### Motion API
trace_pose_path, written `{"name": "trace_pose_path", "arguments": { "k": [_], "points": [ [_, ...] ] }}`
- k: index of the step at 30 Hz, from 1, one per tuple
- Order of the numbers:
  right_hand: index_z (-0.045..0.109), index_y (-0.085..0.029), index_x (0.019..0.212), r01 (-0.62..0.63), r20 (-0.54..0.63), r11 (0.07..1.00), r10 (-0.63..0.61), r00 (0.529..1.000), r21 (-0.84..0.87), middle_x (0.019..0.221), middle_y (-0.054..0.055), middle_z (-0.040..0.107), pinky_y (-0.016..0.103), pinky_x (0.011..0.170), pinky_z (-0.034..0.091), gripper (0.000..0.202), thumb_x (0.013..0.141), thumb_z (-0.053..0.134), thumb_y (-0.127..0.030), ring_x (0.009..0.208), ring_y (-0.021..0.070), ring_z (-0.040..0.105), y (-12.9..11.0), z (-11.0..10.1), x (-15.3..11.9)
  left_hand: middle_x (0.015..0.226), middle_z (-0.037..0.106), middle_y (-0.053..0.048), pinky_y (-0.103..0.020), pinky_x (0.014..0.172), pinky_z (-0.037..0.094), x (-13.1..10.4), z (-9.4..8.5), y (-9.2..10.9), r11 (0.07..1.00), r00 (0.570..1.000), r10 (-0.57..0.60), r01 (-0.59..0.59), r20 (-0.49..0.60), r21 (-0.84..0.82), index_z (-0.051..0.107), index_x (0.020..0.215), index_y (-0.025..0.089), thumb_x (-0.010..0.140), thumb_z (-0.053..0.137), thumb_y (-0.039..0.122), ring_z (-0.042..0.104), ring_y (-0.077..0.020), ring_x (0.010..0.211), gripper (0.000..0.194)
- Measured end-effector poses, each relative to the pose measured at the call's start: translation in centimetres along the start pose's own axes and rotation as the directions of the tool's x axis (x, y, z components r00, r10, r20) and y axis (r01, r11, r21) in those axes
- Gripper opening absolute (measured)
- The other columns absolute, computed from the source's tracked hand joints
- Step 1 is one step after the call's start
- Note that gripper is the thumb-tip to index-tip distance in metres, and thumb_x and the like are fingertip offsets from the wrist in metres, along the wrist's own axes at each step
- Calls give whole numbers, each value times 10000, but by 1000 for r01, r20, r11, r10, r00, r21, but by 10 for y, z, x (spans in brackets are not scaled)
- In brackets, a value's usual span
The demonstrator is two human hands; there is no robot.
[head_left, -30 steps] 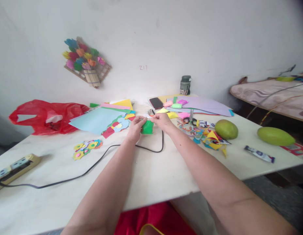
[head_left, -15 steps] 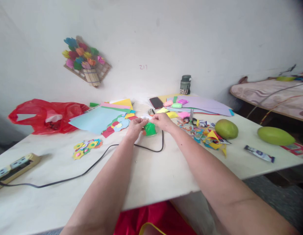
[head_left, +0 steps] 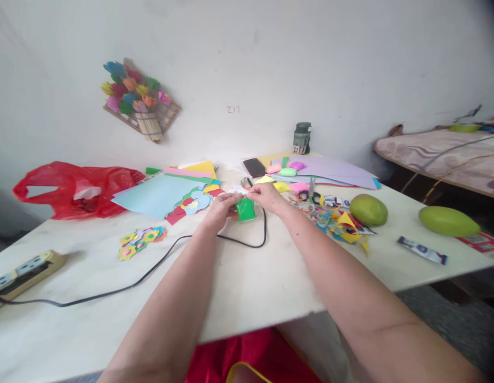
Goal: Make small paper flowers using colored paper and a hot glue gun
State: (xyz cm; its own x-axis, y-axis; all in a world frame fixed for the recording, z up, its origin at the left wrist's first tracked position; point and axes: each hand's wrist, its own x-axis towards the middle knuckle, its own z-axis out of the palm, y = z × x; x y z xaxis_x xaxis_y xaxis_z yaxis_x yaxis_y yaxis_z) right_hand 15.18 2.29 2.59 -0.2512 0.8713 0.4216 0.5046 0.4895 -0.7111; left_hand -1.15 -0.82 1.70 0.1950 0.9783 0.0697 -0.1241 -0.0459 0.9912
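Both hands meet over the middle of the table, pinching the upper edge of a bright green packet (head_left: 245, 209), which looks like soft clay in clear wrapping. My left hand (head_left: 223, 208) is closed on its left corner, and my right hand (head_left: 266, 196) closes on the right corner. Behind the fingers lies something white (head_left: 238, 189), partly hidden. Similar clay packets, a light green one (head_left: 288, 172) and a pink one (head_left: 299, 186), rest beyond my right hand. Left of my left hand are cut paper shapes (head_left: 191, 203).
A black cable (head_left: 147, 281) runs from the power strip (head_left: 27, 274) past my hands. Scissors (head_left: 311, 192), paper scraps (head_left: 338, 226), two green fruits (head_left: 369, 209) and a glue tube (head_left: 422, 250) lie right. A red plastic bag (head_left: 83, 181), phone (head_left: 254, 167) and bottle (head_left: 302, 138) stand farther back.
The green packet's face has spread a little wider and flatter between my fingers. Both hands stay in nearly the same place, still gripping it.
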Motion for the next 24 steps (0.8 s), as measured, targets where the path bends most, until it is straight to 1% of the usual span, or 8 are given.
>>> {"name": "trace_pose_path", "arguments": {
  "k": [3, 8, 16, 21, 24],
  "points": [
    [645, -138, 637, 5, -9, 1000, -5, 1000, 3, 559, -10, 551, 235, 564, 335, 154, 683, 592, -275, 567, 111, 470, 0, 0, 0, 583, 565, -2, -208, 459, 407, -1, -1, 0, 1000, 999, 19, -19, 42, -4, 598, 727, 134, 599, 719, 364, 535, -99, 488, 290],
    [653, -146, 645, 11, -16, 1000, -11, 1000, -4, 580, -6, 573, 234, 571, 338, 145, 683, 601, -276, 581, 114, 480, -1, 0, 0, 550, 542, 11, -207, 434, 402, -1, 0, 0, 997, 999, 1, 2, 36, -72, 580, 672, 133, 589, 728, 328, 505, -87, 454, 259],
    [662, -163, 661, 8, -87, 998, -13, 996, -60, 616, 1, 605, 236, 585, 343, 135, 691, 603, -281, 610, 126, 497, -7, -1, -2, 674, 619, -32, -252, 519, 481, -1, 2, 0, 963, 997, -45, 60, 64, -261, 628, 762, 133, 590, 714, 230, 591, -136, 566, 216],
    [664, -171, 678, 16, -112, 992, -30, 993, -122, 648, 8, 617, 244, 598, 352, 142, 705, 596, -293, 624, 134, 516, -7, 0, -2, 663, 625, -27, -243, 519, 478, 2, 1, -2, 969, 999, -41, 47, 29, -242, 631, 763, 135, 599, 714, 219, 596, -130, 560, 202],
    [657, -168, 674, 28, -126, 993, -42, 991, -111, 662, 14, 621, 249, 614, 366, 145, 713, 587, -290, 642, 140, 529, -6, 0, -1, 689, 629, -33, -243, 525, 485, 2, 1, -1, 972, 998, -33, 46, 59, -229, 631, 820, 142, 617, 718, 268, 605, -137, 583, 254]
  ]
}}
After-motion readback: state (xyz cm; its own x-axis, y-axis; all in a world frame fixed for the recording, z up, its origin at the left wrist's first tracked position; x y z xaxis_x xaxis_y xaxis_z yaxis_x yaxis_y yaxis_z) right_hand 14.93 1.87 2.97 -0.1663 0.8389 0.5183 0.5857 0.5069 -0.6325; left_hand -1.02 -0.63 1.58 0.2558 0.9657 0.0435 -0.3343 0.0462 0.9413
